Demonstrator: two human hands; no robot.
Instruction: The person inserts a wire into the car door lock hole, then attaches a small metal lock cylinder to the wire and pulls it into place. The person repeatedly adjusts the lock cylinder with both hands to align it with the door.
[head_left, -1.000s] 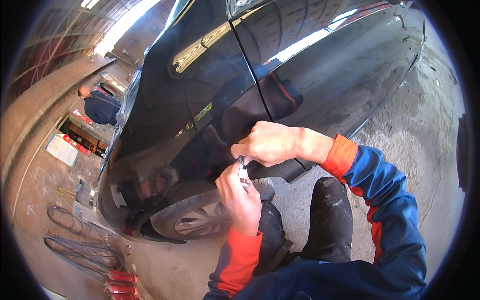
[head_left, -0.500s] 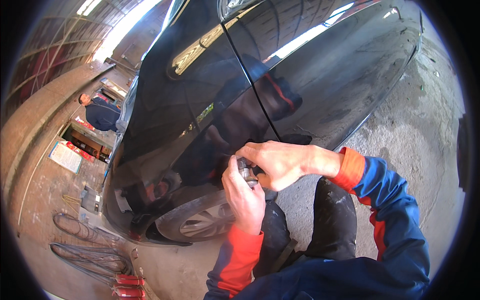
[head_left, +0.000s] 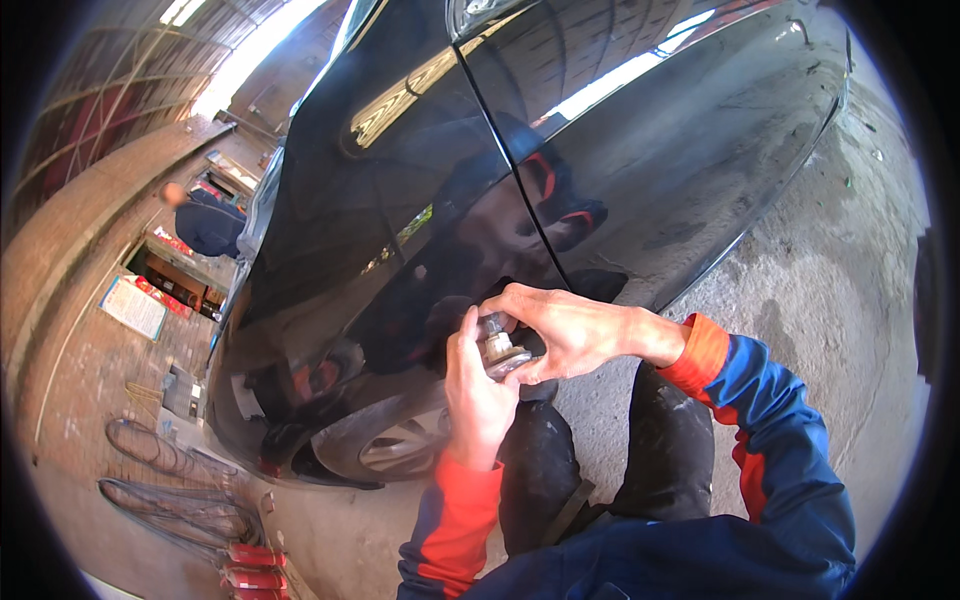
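Note:
Both hands are closed round a small metal part (head_left: 499, 349) with a pale stepped body and a round flange at its lower end. The fingers of my left hand (head_left: 476, 388) wrap its left side. From the right, my right hand (head_left: 575, 330) grips it, thumb near the flange and fingers over the top. Fingers cover some of the part, so its exact kind cannot be made out. Just beyond the hands is the glossy black side of a car (head_left: 400, 230), which mirrors them. A front wheel (head_left: 390, 447) shows left of my left wrist.
My bent knees (head_left: 668, 440) are below the hands, over rough concrete floor (head_left: 790, 330). At the left lie coiled cables (head_left: 180, 510) and red cylinders (head_left: 255, 567). Another person (head_left: 210, 222) stands past the car's front, by shelves along the wall.
The metal part has tilted and shows more of its flange and pale body. My left hand has moved slightly left and down. The other person has turned their head.

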